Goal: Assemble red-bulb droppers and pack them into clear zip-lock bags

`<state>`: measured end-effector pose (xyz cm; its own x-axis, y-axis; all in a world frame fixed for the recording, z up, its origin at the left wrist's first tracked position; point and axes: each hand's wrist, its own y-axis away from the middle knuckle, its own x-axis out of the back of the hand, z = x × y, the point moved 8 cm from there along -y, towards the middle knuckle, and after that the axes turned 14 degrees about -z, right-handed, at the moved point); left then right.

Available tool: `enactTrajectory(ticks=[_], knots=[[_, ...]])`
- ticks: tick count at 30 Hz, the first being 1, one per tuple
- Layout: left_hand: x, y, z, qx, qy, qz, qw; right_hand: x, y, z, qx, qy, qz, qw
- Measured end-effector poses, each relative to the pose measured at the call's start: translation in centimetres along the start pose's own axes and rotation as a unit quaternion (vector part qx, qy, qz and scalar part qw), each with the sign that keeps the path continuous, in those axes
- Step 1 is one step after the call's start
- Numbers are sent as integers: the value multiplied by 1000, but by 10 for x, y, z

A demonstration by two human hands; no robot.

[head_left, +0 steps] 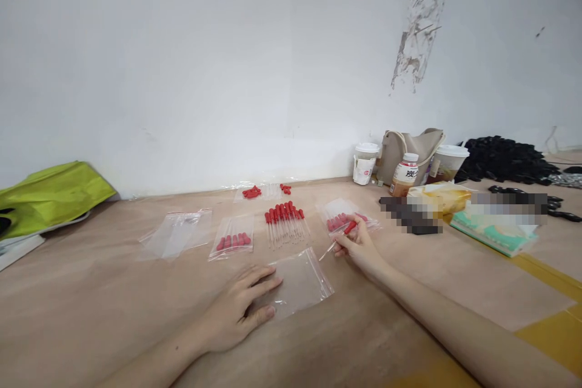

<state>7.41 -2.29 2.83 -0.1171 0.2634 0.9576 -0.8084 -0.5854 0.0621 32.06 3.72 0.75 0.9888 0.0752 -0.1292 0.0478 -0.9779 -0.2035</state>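
Observation:
My left hand (248, 303) lies with fingers spread on the left part of a clear zip bag (297, 285), pressing it to the table. Between the fingertips of my right hand (359, 248) is a dropper (349, 228) with a red bulb, its thin glass tip slanting down toward the bag's zip edge. Ahead of the bag, several similar droppers (285, 218) lie in a row, bulbs away from me. A zip bag with red-bulbed droppers (233, 241) rests to their left. Another such bag (337, 218) is to the right, partly behind my right hand.
Flat clear bags (177, 233) lie at the left. Loose red bulbs (251, 192) are near the wall. A lidded cup (365, 163), a bottle (404, 174), a beige handbag (388, 154) and a tissue pack (488, 231) stand or lie at the right. A yellow-green bag (59, 194) is far left.

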Motion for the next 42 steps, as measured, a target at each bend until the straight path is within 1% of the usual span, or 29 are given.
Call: enactTrajectory(ticks=[5,7,10,11,13,16,18,19,21,24,28,31,34,36,38,40,41,42], knots=[[3,-3,3,-1,4,-12,1000,-14,7,7,-14,-36,-37,999],[6,-4,4,-6,4,-5,1000,-20,10,9,-34,-58,-71,995],[7,-4,4,-6,6,3,1000,-25,12,11,-86,-62,-151,983],[6,-4,4,-3,7,1,1000,-26,12,11,-102,-43,-183,977],[5,-4,3,3,10,-7,1000,-24,12,7,-118,27,-248,961],[3,-4,3,7,13,-14,1000,-20,11,-3,-100,152,-310,933],[3,-4,3,4,15,-14,1000,-19,11,-7,-82,204,-320,921],[3,-4,2,2,15,-14,1000,-21,11,-8,-77,213,-320,920],[3,-5,2,-4,15,-9,1000,-26,12,-6,-71,207,-316,923],[4,-6,2,-14,10,-5,1000,-36,16,-1,-68,171,-314,932],[2,-9,3,-10,5,-20,1000,-49,23,3,-84,152,-332,927],[3,-10,4,-9,4,-23,1000,-54,25,7,-112,148,-332,925],[4,-10,5,-12,8,-19,1000,-61,27,13,-138,153,-353,913],[4,-10,5,-14,13,-15,1000,-68,28,11,-116,157,-375,906],[5,-9,5,-17,21,-6,1000,-73,27,2,-54,175,-391,902],[7,-6,5,-21,31,15,999,-76,29,-8,13,211,-401,891],[8,-5,4,-22,37,25,999,-75,30,-12,35,232,-402,885],[9,-3,4,-24,43,33,998,-72,29,-13,41,247,-398,882]])
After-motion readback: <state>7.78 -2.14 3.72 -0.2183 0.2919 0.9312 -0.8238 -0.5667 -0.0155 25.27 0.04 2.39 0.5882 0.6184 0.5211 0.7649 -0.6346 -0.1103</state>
